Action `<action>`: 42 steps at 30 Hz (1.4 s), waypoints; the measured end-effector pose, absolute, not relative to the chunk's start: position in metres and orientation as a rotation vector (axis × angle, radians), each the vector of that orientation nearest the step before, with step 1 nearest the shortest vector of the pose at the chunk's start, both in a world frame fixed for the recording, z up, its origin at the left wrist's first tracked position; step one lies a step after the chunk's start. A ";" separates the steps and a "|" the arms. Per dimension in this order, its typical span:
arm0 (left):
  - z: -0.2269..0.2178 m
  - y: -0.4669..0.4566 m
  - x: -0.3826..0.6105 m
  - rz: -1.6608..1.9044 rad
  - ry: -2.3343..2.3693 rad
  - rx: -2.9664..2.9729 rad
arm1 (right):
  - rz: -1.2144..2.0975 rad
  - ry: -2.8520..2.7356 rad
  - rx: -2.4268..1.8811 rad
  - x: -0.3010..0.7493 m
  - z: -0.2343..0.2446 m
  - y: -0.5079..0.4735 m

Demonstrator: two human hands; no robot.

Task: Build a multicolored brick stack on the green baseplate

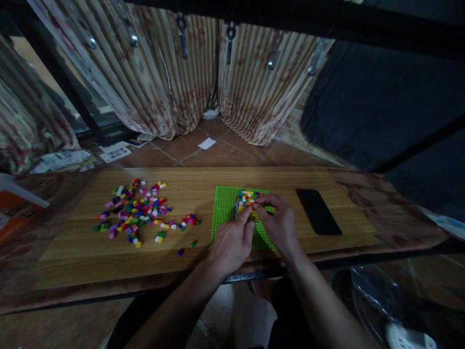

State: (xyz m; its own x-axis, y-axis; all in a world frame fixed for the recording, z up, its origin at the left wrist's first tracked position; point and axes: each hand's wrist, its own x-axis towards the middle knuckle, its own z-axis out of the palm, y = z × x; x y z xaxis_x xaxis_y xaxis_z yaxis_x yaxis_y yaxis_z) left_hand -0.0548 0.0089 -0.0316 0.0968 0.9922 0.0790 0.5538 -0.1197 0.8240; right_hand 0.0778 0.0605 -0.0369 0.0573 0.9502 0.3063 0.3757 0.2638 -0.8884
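A small block-like structure of multicoloured toy bricks (pixel 249 196) stands on a green studded baseplate (pixel 223 206). My left hand (pixel 232 241) is at its near left side, gripping it with the index finger laid against it and the thumb close to its front. My right hand (pixel 279 220) reaches in from the right, thumb and index finger pinched together at the top of the structure. Whatever sits between those fingertips is too small to make out. Both hands cover part of the structure's near and right sides.
Loose toy bricks (pixel 141 208) lie scattered on the left of the wooden board (pixel 145 269), with a few strays nearer the baseplate. A black phone (pixel 318 212) lies to the right. Striped curtains (pixel 189 82) hang beyond the table, and papers (pixel 115 152) lie on the tiled floor.
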 end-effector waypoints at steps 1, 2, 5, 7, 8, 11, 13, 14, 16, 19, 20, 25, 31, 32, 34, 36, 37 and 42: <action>-0.032 0.009 -0.055 0.907 1.508 1.732 | 0.736 -1.491 -1.266 0.078 -0.038 0.061; -0.033 0.009 -0.056 0.927 1.490 1.708 | 0.779 -1.464 -1.240 0.078 -0.039 0.061; -0.034 0.010 -0.058 0.970 1.457 1.638 | 0.845 -1.335 -1.225 0.082 -0.041 0.065; -0.034 0.010 -0.059 0.970 1.461 1.610 | 0.772 -1.242 -1.256 0.085 -0.042 0.069; -0.033 0.010 -0.059 0.976 1.458 1.591 | 0.719 -1.210 -1.268 0.087 -0.042 0.070; -0.031 0.010 -0.060 1.087 1.404 1.439 | 0.612 -1.200 -1.268 0.090 -0.041 0.071; -0.029 0.012 -0.061 1.204 1.328 1.242 | 0.576 -1.238 -1.249 0.090 -0.038 0.069; -0.028 0.013 -0.062 1.257 1.280 1.125 | 0.559 -1.264 -1.235 0.089 -0.037 0.067; -0.024 0.016 -0.066 1.345 1.155 0.868 | 0.509 -1.325 -1.196 0.087 -0.033 0.061; -0.016 0.019 -0.076 1.389 0.878 0.473 | 0.404 -1.454 -1.115 0.081 -0.028 0.051; -0.014 0.020 -0.079 1.380 0.786 0.365 | 0.378 -1.508 -1.083 0.079 -0.027 0.047; -0.005 0.019 -0.086 1.326 0.529 0.180 | 0.360 -1.838 -0.920 0.060 -0.023 0.031; -0.003 0.014 -0.082 1.287 0.443 0.274 | 0.249 -1.994 -0.981 0.045 -0.025 0.029; -0.003 0.014 -0.080 1.292 0.444 0.296 | 0.242 -1.988 -1.000 0.045 -0.026 0.030; -0.004 0.013 -0.079 1.305 0.457 0.343 | 0.245 -1.973 -1.014 0.044 -0.027 0.030; -0.006 0.013 -0.077 1.313 0.505 0.403 | 0.268 -1.955 -1.008 0.045 -0.029 0.031; -0.008 0.014 -0.077 1.327 0.558 0.442 | 0.284 -1.935 -1.009 0.046 -0.030 0.032; -0.022 0.021 -0.081 1.487 1.148 0.807 | 0.388 -1.744 -1.089 0.063 -0.035 0.046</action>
State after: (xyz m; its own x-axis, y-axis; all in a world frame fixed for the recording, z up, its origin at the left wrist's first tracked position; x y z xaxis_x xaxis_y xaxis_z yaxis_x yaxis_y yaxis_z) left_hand -0.0808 0.0205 -0.0223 -0.2294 0.9699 -0.0812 -0.3245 0.0025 0.9459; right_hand 0.0631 0.0456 -0.0354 -0.0921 0.8110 0.5778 0.4891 0.5423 -0.6832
